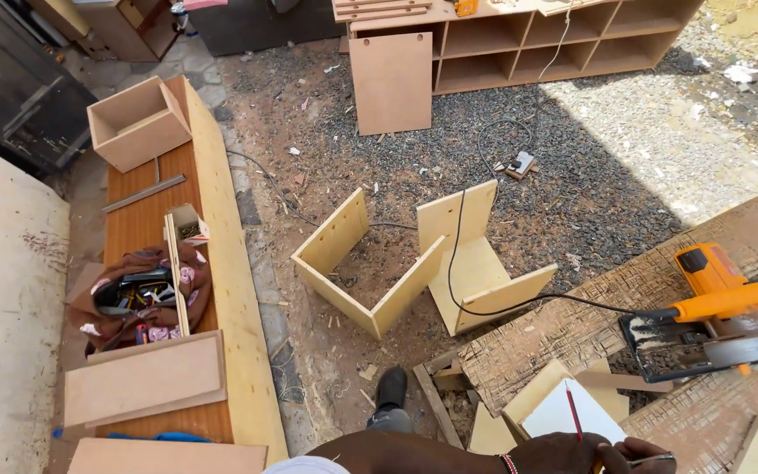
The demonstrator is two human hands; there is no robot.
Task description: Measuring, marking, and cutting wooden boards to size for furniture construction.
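L side: long plywood cabinet carcass [221,263] lying flat, w/ an open wooden box [138,123] at its far end, a cloth tool bag [138,294] in the middle & flat MDF boards [142,377] at the near end. Centre, on gravel ground [607,149]: two U-shaped plywood frames [366,259] side by side. Behind them a square MDF panel [390,82] leans on a shelf unit [554,39]. R: orange circular saw [721,307] on a rough chipboard sheet [572,329], its black cord [458,263] trailing over the right frame. Near edge: hand [572,452] by a white sheet [572,412].

An outdoor carpentry workshop: an orange circular saw [719,316] at right, half-built plywood boxes [414,259] on sawdust-strewn gravel at centre, an open-shelved plywood cabinet [554,44] along the top.
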